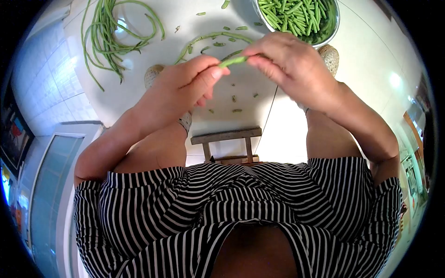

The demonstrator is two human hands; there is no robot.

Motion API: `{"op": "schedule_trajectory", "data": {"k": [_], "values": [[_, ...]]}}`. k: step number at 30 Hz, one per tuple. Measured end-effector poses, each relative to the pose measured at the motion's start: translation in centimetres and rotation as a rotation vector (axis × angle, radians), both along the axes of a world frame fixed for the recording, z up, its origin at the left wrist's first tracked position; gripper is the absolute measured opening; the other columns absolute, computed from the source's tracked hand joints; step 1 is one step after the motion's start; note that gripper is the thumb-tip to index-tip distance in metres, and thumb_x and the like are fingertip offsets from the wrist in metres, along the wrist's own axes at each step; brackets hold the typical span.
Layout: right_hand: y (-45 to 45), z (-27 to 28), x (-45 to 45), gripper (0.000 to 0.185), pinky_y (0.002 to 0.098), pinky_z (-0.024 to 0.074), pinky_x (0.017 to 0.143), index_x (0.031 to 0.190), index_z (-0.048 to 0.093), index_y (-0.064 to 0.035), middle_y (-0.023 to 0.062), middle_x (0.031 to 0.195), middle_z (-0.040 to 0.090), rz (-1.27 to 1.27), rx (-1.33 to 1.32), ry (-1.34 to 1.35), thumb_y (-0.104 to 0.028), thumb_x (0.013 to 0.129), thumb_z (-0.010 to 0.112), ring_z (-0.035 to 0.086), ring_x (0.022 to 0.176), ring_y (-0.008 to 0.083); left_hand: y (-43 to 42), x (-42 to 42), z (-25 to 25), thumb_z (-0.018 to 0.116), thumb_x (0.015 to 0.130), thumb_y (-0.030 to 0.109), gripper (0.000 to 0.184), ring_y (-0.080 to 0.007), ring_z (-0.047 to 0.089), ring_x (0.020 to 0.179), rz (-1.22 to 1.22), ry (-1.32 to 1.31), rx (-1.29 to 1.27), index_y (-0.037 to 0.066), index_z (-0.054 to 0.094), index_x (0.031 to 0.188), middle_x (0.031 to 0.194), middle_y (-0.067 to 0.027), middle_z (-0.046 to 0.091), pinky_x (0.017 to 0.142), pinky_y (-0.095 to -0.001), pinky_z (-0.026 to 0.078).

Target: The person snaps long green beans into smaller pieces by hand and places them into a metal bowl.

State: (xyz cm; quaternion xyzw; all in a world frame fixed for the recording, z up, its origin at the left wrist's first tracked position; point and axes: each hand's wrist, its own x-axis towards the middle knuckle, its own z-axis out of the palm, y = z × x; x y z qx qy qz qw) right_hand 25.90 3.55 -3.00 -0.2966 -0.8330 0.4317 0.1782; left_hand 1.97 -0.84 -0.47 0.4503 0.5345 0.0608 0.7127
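Note:
Between my two hands is a green long bean [233, 61], its short middle stretch showing. My left hand [187, 82] pinches one end between thumb and fingers. On the other side, my right hand [294, 65] is closed on the bean too, slightly blurred. Behind the hands a long bean curves in an arc [204, 38]; whether it joins the held one I cannot tell. Past my left hand lies a loose bunch of whole long beans [107, 39] on the floor. Beyond my right hand stands a metal bowl [337, 21] holding many cut bean pieces [294, 16].
Small bean scraps [219, 44] are scattered over the pale tiled floor [241, 95]. My shoes [330, 59] flank the work area. A low wooden stool [226, 135] shows between my legs. At left stands a white-framed glass panel [53, 180].

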Motion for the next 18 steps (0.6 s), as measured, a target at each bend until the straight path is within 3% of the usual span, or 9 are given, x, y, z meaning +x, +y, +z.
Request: {"op": "schedule_trajectory", "data": {"k": [4, 8, 10, 14, 16, 18], "values": [[-0.2, 0.5, 0.2, 0.018, 0.0441, 0.0507, 0.075, 0.102, 0.062, -0.0067, 0.0124, 0.086, 0.066, -0.052, -0.038, -0.15, -0.018, 0.088, 0.062, 0.064, 0.08, 0.034, 0.0, -0.8, -0.1, 0.043, 0.103, 0.023, 0.029, -0.0087, 0.047, 0.054, -0.052, 0.01, 0.014, 0.002, 0.063, 0.105, 0.058, -0.001, 0.051, 0.052, -0.0255, 0.04], [-1.5, -0.1, -0.5, 0.017, 0.0468, 0.0485, 0.072, 0.094, 0.056, -0.0053, 0.0146, 0.078, 0.063, 0.139, 0.037, -0.159, -0.018, 0.085, 0.06, 0.062, 0.075, 0.0354, 0.5, -0.1, 0.9, 0.043, 0.103, 0.028, 0.03, -0.0106, 0.049, 0.059, -0.2, 0.012, -0.021, 0.004, 0.061, 0.104, 0.063, -0.0011, 0.051, 0.056, -0.0278, 0.041], [-1.4, 0.1, -0.6, 0.014, 0.0462, 0.0478, 0.069, 0.088, 0.053, -0.0046, 0.0147, 0.076, 0.062, 0.152, -0.001, -0.212, -0.016, 0.083, 0.059, 0.062, 0.073, 0.0356, 0.4, -0.1, 0.8, 0.043, 0.103, 0.028, 0.03, -0.0108, 0.049, 0.059, -0.19, 0.0, -0.026, 0.004, 0.061, 0.103, 0.063, -0.0014, 0.051, 0.056, -0.0279, 0.041], [-1.2, 0.5, -0.3, 0.014, 0.0431, 0.0483, 0.068, 0.09, 0.054, -0.0046, 0.0156, 0.075, 0.06, 0.041, -0.061, -0.174, -0.019, 0.088, 0.055, 0.061, 0.072, 0.0351, 0.8, 0.2, 1.3, 0.043, 0.103, 0.026, 0.029, -0.0113, 0.049, 0.058, -0.09, -0.081, -0.011, 0.004, 0.061, 0.101, 0.062, -0.0022, 0.051, 0.055, -0.0283, 0.041], [-0.7, 0.7, 0.3, 0.02, 0.0295, 0.0438, 0.06, 0.098, 0.056, -0.0018, 0.0035, 0.069, 0.051, -0.156, -0.331, 0.046, -0.02, 0.099, 0.047, 0.052, 0.061, 0.0153, 0.8, 0.1, 1.1, 0.042, 0.103, 0.025, 0.03, -0.0104, 0.047, 0.054, -0.096, -0.058, 0.017, 0.002, 0.061, 0.101, 0.058, -0.0014, 0.05, 0.053, -0.0273, 0.039], [1.2, -0.1, 2.1, 0.031, 0.0263, 0.0436, 0.06, 0.103, 0.058, -0.0009, 0.0056, 0.081, 0.054, -0.387, -0.464, 0.023, -0.028, 0.103, 0.044, 0.052, 0.066, 0.0124, 0.5, -0.2, 0.9, 0.041, 0.103, 0.024, 0.031, -0.0095, 0.044, 0.049, -0.098, -0.033, 0.041, 0.001, 0.062, 0.1, 0.053, -0.0007, 0.049, 0.051, -0.0262, 0.038]]}}
